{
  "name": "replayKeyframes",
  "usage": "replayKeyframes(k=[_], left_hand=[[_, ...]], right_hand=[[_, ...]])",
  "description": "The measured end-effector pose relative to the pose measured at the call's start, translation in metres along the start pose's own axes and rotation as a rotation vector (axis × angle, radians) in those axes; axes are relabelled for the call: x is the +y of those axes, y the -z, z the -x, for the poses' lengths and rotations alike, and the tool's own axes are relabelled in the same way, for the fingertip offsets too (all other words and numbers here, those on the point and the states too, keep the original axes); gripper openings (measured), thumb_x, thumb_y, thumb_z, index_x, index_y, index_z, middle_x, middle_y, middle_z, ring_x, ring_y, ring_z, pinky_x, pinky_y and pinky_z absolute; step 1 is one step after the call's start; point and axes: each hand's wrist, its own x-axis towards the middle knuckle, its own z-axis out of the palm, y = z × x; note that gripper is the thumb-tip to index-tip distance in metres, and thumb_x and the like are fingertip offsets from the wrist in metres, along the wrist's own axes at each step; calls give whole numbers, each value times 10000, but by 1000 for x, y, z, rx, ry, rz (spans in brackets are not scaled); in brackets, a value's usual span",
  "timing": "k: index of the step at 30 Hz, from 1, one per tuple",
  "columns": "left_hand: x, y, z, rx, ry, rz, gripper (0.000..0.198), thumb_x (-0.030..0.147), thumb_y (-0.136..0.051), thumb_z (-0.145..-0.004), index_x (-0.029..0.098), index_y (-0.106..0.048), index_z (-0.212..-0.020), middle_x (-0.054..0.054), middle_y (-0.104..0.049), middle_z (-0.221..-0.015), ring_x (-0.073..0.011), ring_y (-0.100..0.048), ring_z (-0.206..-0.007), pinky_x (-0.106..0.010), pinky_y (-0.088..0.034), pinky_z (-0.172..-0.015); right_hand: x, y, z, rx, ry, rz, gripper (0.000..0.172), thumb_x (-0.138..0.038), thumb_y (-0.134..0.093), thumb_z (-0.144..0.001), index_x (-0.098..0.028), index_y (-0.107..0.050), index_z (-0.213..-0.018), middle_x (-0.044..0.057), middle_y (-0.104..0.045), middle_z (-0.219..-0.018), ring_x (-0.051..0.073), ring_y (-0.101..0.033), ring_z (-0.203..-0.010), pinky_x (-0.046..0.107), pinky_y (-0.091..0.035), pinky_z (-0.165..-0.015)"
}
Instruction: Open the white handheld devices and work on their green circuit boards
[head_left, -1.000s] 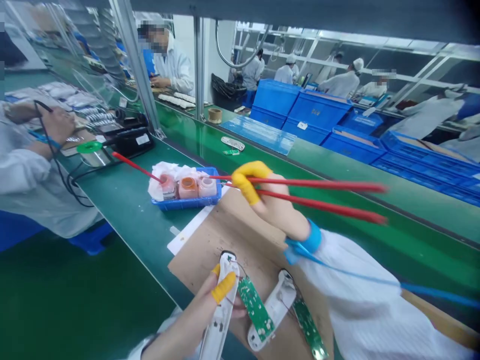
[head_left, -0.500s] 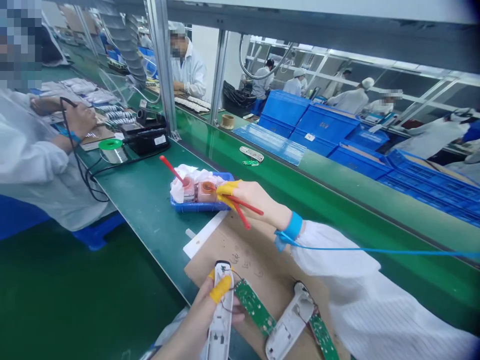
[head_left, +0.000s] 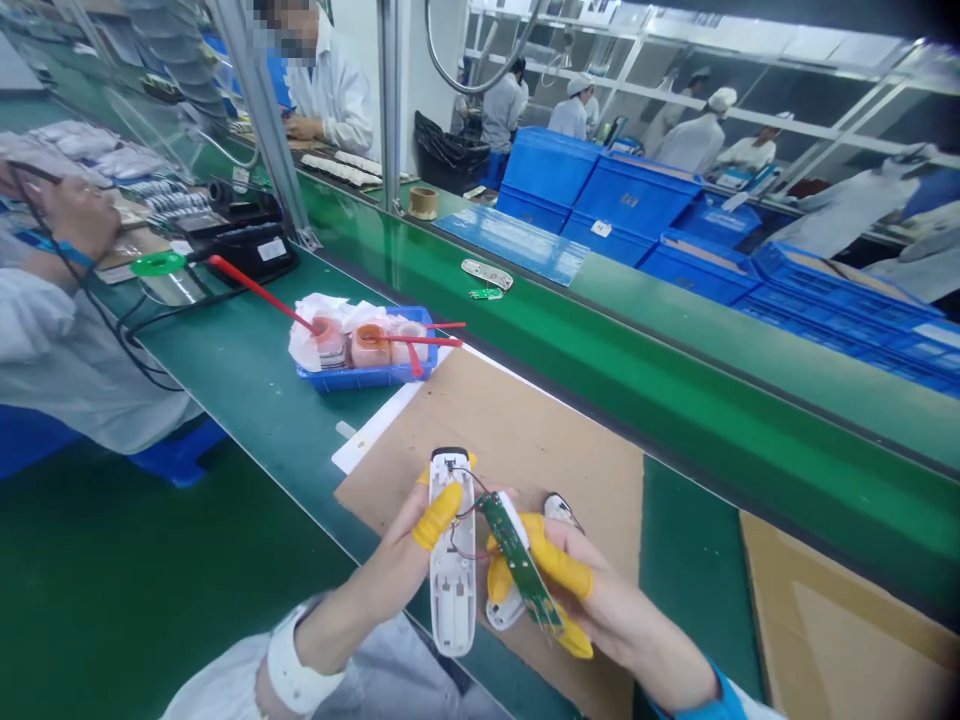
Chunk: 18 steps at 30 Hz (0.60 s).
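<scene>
Once your right hand (head_left: 592, 585) released the red sticks (head_left: 435, 341) and gripped the circuit board (head_left: 516, 552), your left hand (head_left: 405, 540) gripping the white shell (head_left: 454, 605), both parts were held.

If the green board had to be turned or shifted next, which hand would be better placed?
Probably the right hand: it holds the green board between its fingers. The left hand is taken up with the white shell beside the board.
</scene>
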Motion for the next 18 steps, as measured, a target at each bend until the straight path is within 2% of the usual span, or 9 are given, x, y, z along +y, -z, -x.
replayKeyframes(k=[3,5,7,9,11,14,16,18], left_hand=[[-6,-8,-3,-9,22,-89,414,553,-613,-797,234,-579,-1059,-19,-632,-1054,-146,-609,-904,-287,-524,-809],[-12,-12,-4,53,42,-177,458,593,-594,-785,221,-543,-1046,-8,-622,-922,-142,-597,-802,-286,-517,-736],[-20,-17,-5,129,15,-282,476,624,-552,-791,214,-510,-1028,-12,-609,-869,-160,-587,-779,-314,-503,-734],[-26,-22,-6,206,-73,-379,457,612,-531,-812,214,-494,-1034,-35,-615,-927,-188,-589,-862,-352,-473,-839],[-30,-28,-8,253,-123,-380,436,566,-541,-834,223,-486,-1097,-54,-617,-1031,-208,-573,-987,-364,-425,-937],[-30,-37,-9,194,-54,-132,460,510,-549,-857,257,-445,-1226,-38,-624,-1069,-211,-558,-1071,-349,-421,-961],[-27,-43,-7,137,-10,28,474,497,-561,-855,270,-431,-1250,-22,-638,-1033,-202,-567,-1079,-325,-441,-943],[-23,-49,-3,124,0,53,500,487,-599,-838,273,-428,-1255,-17,-648,-1017,-196,-578,-1078,-299,-456,-920]], right_hand=[[1,0,10,33,19,-107,541,-647,-698,-693,-169,-617,-933,-26,-580,-609,9,-340,-334,138,-265,-314],[-2,-1,16,60,-8,-50,584,-651,-714,-664,-160,-591,-954,5,-619,-697,12,-395,-336,134,-272,-297],[0,-4,20,132,7,70,555,-589,-747,-659,-158,-574,-963,16,-626,-739,40,-467,-385,149,-338,-326],[11,-9,23,298,130,292,454,-481,-755,-690,-169,-576,-967,-19,-582,-657,68,-492,-440,169,-393,-385],[27,-17,24,521,334,557,339,-382,-688,-764,-187,-565,-1013,-36,-558,-610,85,-503,-463,177,-413,-414],[44,-28,24,806,616,858,270,-339,-567,-830,-206,-507,-1057,-42,-579,-585,97,-503,-378,188,-408,-351],[43,-34,25,902,758,1052,211,-332,-499,-876,-210,-489,-1048,-36,-586,-561,121,-530,-353,205,-432,-336],[34,-39,28,936,868,1208,178,-301,-441,-917,-215,-491,-1065,-17,-608,-580,143,-580,-391,214,-470,-364]])
